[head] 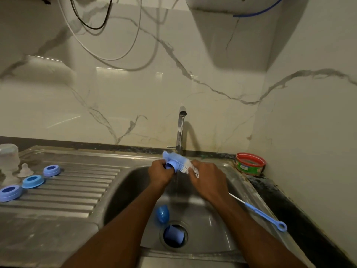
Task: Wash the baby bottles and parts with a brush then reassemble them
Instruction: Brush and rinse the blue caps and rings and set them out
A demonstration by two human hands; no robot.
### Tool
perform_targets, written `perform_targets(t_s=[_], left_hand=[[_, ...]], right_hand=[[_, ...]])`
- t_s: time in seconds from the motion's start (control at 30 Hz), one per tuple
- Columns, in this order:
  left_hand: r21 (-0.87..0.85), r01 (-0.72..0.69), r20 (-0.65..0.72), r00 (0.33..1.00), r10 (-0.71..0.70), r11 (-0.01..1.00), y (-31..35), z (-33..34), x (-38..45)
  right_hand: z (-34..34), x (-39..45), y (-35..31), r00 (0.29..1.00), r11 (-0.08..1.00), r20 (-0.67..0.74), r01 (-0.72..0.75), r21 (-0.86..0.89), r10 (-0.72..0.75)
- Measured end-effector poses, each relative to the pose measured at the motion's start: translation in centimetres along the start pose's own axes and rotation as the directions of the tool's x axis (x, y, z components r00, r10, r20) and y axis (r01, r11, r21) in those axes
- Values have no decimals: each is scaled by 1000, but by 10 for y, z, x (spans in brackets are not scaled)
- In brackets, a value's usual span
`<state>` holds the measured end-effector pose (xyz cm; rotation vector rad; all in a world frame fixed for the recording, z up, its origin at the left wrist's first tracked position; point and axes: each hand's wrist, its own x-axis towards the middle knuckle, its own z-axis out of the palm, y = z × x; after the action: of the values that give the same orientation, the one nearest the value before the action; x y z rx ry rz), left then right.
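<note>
Both hands are working over the sink (239, 192), under water running from the tap (181, 130). Left hand (159, 172) is gripping a small blue part (170, 165); right hand (207, 180) is gripping the brush (178, 160), bristles touching the part. Two more blue parts (162, 214) are lying in the basin, one at the drain (173, 235). Three rings (32, 181), a nipple (25, 170) and a bottle (8, 155) are standing on the drainboard (77, 190).

Bottle brush (178, 163): blue and white bristles, blue handle. Three collars (32, 181): blue. Sink (210, 219): grey steel. Wall (135, 93): cream, grey-veined. Tin (250, 163): red-rimmed, green.
</note>
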<state>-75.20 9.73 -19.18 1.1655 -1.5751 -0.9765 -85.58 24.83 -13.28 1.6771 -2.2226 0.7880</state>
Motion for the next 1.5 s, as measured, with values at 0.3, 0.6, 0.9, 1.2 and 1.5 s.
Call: perform_targets(t_s=[0.3, 0.6, 0.9, 1.2, 1.5], left_hand=[[-94, 161, -64, 984, -167, 982, 2, 3, 1], [-175, 77, 71, 995, -65, 982, 12, 7, -9], [-129, 32, 52, 998, -26, 991, 6, 2, -7], [-303, 158, 81, 987, -140, 940, 5, 4, -7], [-213, 144, 118, 986, -121, 966, 2, 7, -3]], right_hand=[[4, -5, -8, 997, 998, 49, 49, 32, -51], [0, 0, -1, 999, 999, 2, -36, -16, 36], [0, 6, 9, 989, 989, 44, -143, -42, 145], [4, 2, 1, 998, 998, 46, -44, -38, 45], [4, 1, 5, 998, 1000, 69, 4, -14, -3]])
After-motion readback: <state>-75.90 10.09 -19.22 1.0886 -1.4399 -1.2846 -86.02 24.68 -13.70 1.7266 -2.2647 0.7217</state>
